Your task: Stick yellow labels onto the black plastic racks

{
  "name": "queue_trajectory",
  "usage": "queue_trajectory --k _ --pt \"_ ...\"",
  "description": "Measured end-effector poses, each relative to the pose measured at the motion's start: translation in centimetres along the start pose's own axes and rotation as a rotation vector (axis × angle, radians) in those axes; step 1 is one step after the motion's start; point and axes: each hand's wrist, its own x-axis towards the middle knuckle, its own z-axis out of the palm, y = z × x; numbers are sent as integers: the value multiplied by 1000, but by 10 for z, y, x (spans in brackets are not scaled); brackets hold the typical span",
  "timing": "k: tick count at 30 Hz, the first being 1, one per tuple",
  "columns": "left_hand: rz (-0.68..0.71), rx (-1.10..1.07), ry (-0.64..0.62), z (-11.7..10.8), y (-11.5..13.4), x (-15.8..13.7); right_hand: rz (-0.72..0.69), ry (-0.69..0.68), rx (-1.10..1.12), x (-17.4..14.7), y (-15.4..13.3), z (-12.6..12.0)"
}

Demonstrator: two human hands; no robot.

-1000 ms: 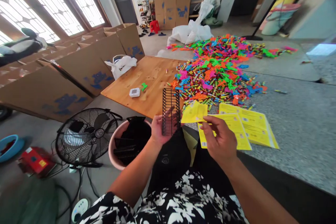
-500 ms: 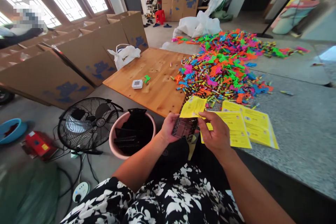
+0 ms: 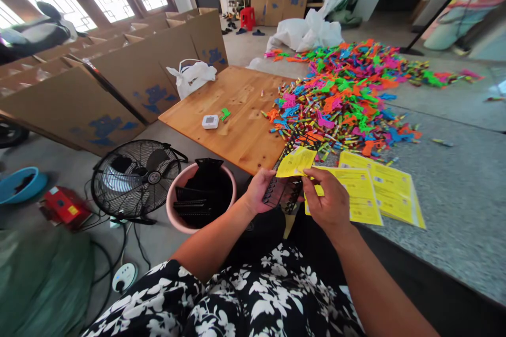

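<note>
Holding a black openwork rack [image 3: 272, 195] in the left hand [image 3: 259, 192], the person has its lower end clamped between thumb and fingers, part of those fingers showing through the bars. The right hand [image 3: 328, 197] pinches a yellow sheet [image 3: 296, 162] at its near corner, between thumb and forefinger. The two hands are close together, and the sheet lies across the view of the rack's middle; whether sheet and rack touch cannot be told. Just beyond and beside the right hand, larger yellow printed sheets [image 3: 361, 197] rest on a grey speckled tabletop [image 3: 454, 205], some overlapping others. Ahead of both hands and toward the right rises a heap of small plastic toys [image 3: 348, 100] in orange, green, blue and pink, mixed with many slim, multicoloured tubes. Ahead of the left hand stretches a wooden tabletop [image 3: 245, 139], bearing a small white device [image 3: 210, 121] with a grey display and, just beside it, a single green piece [image 3: 225, 114]. To the left of the left hand stands a pink bucket [image 3: 171, 209] with more black racks [image 3: 207, 184] inside, and farther left, close to the bucket, a round black fan [image 3: 134, 179].
</note>
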Motion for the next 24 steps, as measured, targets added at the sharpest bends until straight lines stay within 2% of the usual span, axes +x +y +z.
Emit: queue_trajectory --k 8,15,22,24 --pt "-12 10 -15 -1 4 -2 -11 -54 -2 0 -1 1" --pt "31 52 37 -1 5 -2 -26 -152 -16 2 -2 0" --pt "56 146 49 -9 12 -3 42 -240 15 -1 -4 -6" --pt "50 156 40 -10 13 -4 97 -205 41 -1 -4 -7"
